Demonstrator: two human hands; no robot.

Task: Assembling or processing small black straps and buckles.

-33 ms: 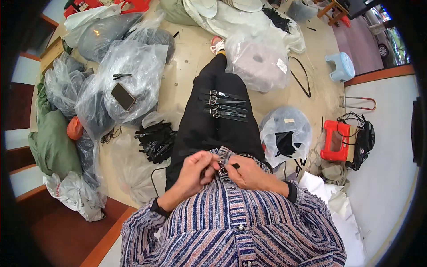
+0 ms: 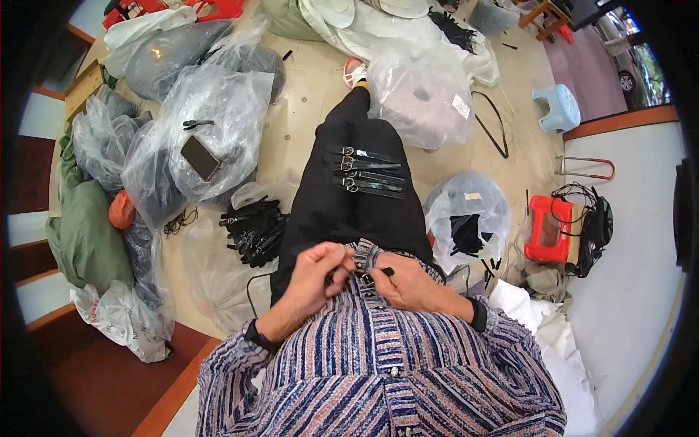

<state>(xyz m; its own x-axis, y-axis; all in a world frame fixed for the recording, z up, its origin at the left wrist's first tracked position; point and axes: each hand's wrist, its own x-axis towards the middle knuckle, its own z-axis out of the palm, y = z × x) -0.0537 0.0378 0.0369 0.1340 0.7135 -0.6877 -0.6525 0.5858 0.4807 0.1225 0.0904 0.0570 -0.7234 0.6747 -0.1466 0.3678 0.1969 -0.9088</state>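
My left hand (image 2: pixel 314 275) and my right hand (image 2: pixel 405 282) meet in front of my waist, both with fingers pinched. Between them is a small black buckle strap (image 2: pixel 388 272); its dark end sticks out of my right hand, while the rest is mostly hidden by fingers. My left fingertips close on its other end, near the buckle. Across my black trousers lie several shiny black buckle straps (image 2: pixel 370 175), side by side with their metal buckles to the left. A heap of similar black straps (image 2: pixel 255 231) lies beside my left thigh.
On the right stand a clear plastic bag (image 2: pixel 491 195) with black pieces in it, a red stool (image 2: pixel 539 251) and a light-blue stool (image 2: pixel 557 109). Stuffed plastic bags fill the left, a phone (image 2: pixel 200 158) on one. Ahead sits a wrapped roll (image 2: pixel 419 109).
My left hand has shifted slightly up at the strap. The metal buckle between my hands shows less now. The straps on my lap have stayed in place.
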